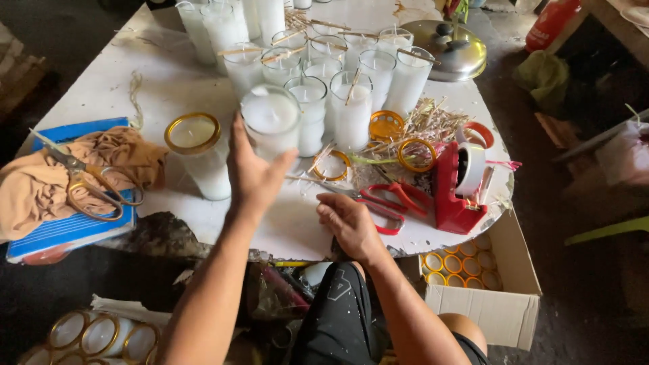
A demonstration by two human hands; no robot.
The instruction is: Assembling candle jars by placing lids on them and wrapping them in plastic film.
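While our left hand [251, 172] grips the glass candle [272, 120] at the table's [101, 88] near edge, our right hand [348, 223] rests loosely curled, holding nothing, by the red scissors [389, 203]; we should lift it straight, clear of neighbouring candles.

We take the red tape dispenser [460, 189] as our landmark. Just left of it lie red-handled scissors [392, 203]; behind it sits a metal pot lid [454, 51]; below it stands a cardboard box [497, 297] of gold rings. Far left, a tan cloth [40, 182] carries gold-handled scissors [94, 186] over a blue book [67, 233].
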